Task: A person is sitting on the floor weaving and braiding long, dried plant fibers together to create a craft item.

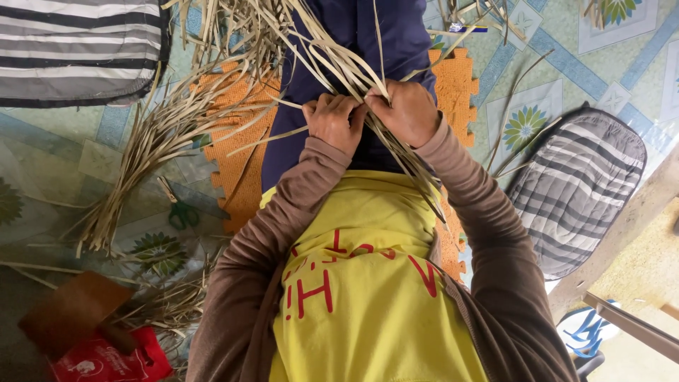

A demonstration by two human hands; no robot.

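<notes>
Both my hands meet over my lap, closed on a bunch of dried, pale straw-coloured leaf strips [311, 49]. My left hand [332, 122] pinches the strips with curled fingers. Touching it on the right, my right hand [404, 113] grips the same bunch. The strips fan out up and to the left across my navy trousers [353, 28], and a few trail down past my right wrist. I sit on an orange foam mat [453, 85]. What the strips form under my fingers is hidden.
A loose bundle of leaf strips [141, 148] lies on the patterned floor at left, with green-handled scissors [182, 212] beside it. Striped cushions [576, 187] [71, 49] sit right and top left. A red bag [113, 361], a brown board [71, 311] and a wooden beam [622, 219] are nearby.
</notes>
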